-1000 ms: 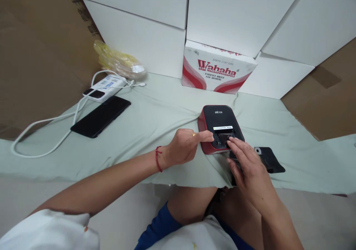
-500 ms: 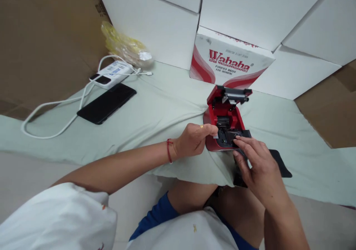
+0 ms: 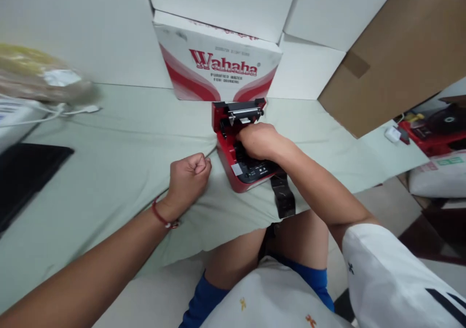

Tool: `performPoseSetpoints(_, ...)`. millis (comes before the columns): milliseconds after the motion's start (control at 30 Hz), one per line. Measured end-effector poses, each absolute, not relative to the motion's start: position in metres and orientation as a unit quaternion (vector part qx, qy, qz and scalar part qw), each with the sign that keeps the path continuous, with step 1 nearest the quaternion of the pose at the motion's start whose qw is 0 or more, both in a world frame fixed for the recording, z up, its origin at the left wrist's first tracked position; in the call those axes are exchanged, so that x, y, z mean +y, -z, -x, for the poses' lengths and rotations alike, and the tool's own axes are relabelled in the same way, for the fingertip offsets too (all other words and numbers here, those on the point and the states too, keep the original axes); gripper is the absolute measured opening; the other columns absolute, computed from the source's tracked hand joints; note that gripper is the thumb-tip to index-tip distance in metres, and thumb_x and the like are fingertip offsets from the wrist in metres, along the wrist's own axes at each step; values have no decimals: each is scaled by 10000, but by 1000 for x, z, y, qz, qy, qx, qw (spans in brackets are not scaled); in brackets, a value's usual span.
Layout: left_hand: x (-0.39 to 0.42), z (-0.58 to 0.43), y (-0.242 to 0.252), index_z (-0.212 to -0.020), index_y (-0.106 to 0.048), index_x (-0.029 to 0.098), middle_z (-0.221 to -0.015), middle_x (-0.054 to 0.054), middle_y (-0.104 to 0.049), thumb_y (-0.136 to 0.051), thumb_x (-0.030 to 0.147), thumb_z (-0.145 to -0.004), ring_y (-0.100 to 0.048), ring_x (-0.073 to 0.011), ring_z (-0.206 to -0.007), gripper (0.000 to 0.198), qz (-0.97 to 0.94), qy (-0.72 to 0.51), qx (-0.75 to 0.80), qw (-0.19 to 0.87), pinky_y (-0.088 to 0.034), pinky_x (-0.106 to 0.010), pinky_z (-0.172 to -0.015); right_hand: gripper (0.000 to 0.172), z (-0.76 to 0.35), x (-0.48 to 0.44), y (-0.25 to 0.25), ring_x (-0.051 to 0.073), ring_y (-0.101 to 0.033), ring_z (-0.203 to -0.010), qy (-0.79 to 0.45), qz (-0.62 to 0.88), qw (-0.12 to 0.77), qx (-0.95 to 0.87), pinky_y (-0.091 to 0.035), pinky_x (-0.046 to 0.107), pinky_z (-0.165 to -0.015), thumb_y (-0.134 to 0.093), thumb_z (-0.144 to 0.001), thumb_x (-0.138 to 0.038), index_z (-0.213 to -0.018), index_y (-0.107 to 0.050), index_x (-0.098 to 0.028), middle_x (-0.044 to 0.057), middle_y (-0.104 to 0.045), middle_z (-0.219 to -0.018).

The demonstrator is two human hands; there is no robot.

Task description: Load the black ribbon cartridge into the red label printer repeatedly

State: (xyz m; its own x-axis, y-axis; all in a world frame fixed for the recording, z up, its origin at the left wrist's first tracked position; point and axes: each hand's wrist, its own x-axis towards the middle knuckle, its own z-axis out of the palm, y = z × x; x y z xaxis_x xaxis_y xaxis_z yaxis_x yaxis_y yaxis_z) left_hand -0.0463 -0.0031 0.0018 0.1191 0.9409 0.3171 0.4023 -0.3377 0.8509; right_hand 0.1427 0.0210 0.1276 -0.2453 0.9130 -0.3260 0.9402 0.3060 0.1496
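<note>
A red and black label printer [image 3: 236, 158] stands on the pale green cloth, its hinged lid [image 3: 238, 113] raised at the back. My right hand [image 3: 258, 141] is curled into the open compartment, and its fingertips are hidden, so I cannot tell whether it holds anything. A black flexible strip [image 3: 283, 195] hangs from the printer's front edge below my right forearm. My left hand [image 3: 189, 180] is a closed fist resting on the cloth, just left of the printer and apart from it.
A Wahaha water carton [image 3: 217, 60] and white cartons stand behind the printer. A brown cardboard sheet [image 3: 386, 60] leans at the right. A black phone [image 3: 25, 177], a white power bank [image 3: 14, 116] and a plastic bag [image 3: 40, 73] lie at the left edge.
The printer lid has swung open since the oldest frame. My right hand has moved into the compartment, my left hand has closed and drawn left, and the whole view has shifted as my head turned right.
</note>
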Motion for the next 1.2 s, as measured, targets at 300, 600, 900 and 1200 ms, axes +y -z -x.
performPoseSetpoints(300, 1, 44, 0, -602, -249, 216, -540, 65, -254, -548, 331, -867, -232, -98, -541, 416, -682, -423, 489, 342, -228, -265, -544, 448, -243, -62, -231, 189, -670, -749, 97, -549, 9, 830, -489, 315, -698, -556, -976, -453, -1363, -644, -244, 43, -770, -1014)
performPoseSetpoints(600, -1, 45, 1, -672, -369, 209, -574, 73, -339, -568, 171, -741, -305, -91, -542, 214, -657, -445, 499, 348, -255, -245, -547, 351, -306, -53, -157, 249, -731, -952, 229, -612, 164, 739, -556, 330, -830, -661, -847, -326, -1173, -763, -247, 68, -794, -1118)
performPoseSetpoints(900, 0, 49, 1, -680, -567, 188, -687, 1, -555, -432, 92, -740, -517, -133, -683, 176, -710, -465, 412, 332, -404, -265, -694, 310, -357, -71, -127, 214, -695, -778, 112, -732, 23, 671, -524, 340, -735, -533, -945, -372, -1051, -771, -205, 80, -791, -929)
performPoseSetpoints(1200, -1, 48, -4, -577, -551, 193, -597, 7, -557, -417, 96, -696, -505, -137, -618, 204, -735, -414, 415, 341, -405, -266, -657, 352, -384, -75, -91, 191, -684, -953, 189, -667, 17, 720, -528, 332, -898, -645, -886, -392, -1171, -761, -221, 77, -742, -1169)
